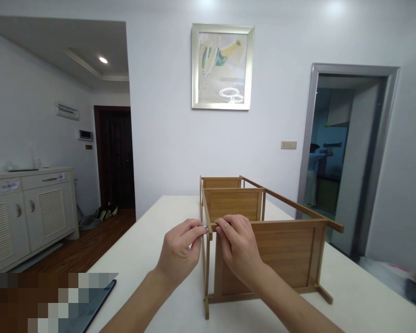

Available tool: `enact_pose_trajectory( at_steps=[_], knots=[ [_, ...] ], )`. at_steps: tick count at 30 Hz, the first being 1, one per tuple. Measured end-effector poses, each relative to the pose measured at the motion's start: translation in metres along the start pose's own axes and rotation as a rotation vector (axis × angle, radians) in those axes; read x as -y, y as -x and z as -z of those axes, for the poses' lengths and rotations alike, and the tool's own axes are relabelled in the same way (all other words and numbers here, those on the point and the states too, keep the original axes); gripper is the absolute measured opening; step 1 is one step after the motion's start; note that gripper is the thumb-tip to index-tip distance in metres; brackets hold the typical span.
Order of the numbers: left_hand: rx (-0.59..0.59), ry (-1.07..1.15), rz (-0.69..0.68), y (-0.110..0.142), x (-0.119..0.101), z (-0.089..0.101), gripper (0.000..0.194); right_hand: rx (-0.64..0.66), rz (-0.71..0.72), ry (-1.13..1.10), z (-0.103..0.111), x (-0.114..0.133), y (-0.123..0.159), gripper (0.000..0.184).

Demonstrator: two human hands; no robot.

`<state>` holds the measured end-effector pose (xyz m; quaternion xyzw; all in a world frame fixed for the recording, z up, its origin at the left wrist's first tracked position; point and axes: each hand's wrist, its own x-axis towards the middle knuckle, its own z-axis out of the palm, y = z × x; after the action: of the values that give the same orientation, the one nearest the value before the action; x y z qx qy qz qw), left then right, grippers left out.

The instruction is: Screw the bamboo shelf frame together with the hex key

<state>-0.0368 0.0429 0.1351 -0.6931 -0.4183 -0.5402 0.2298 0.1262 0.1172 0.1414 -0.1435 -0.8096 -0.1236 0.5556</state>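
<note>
Head view: at the lower centre of the frame, a wooden rack (284, 256) lies on its side on the white worktop (138, 263), stretching back toward the wall (166, 138). At its near left corner, the left hand (179, 249) pinches a small shiny piece (205, 227) against the outer side of the post; what exactly it is cannot be told. Just beside it, the right hand (240, 240) is clamped on the rack's top near rail. A framed picture (223, 67) hangs at upper centre.
</note>
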Motion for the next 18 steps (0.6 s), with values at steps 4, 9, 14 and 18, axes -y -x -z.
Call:
enact_pose_trajectory(
  at_steps=[4, 9, 14, 18],
  knots=[
    [-0.003, -0.03, -0.061, 0.006, 0.006, 0.0, 0.03, 0.004, 0.017, 0.011, 0.001, 0.0, -0.001, 0.019],
    [-0.026, -0.101, -0.123, 0.014, 0.012, -0.002, 0.033, 0.032, 0.05, 0.034, 0.003, 0.001, -0.002, 0.019],
    [-0.12, -0.081, -0.041, 0.015, 0.011, -0.006, 0.029, 0.065, 0.065, 0.06, 0.004, -0.001, -0.004, 0.019],
    [-0.111, -0.104, 0.093, 0.023, 0.012, -0.003, 0.023, 0.023, 0.095, 0.117, 0.01, 0.0, -0.003, 0.024]
  ],
)
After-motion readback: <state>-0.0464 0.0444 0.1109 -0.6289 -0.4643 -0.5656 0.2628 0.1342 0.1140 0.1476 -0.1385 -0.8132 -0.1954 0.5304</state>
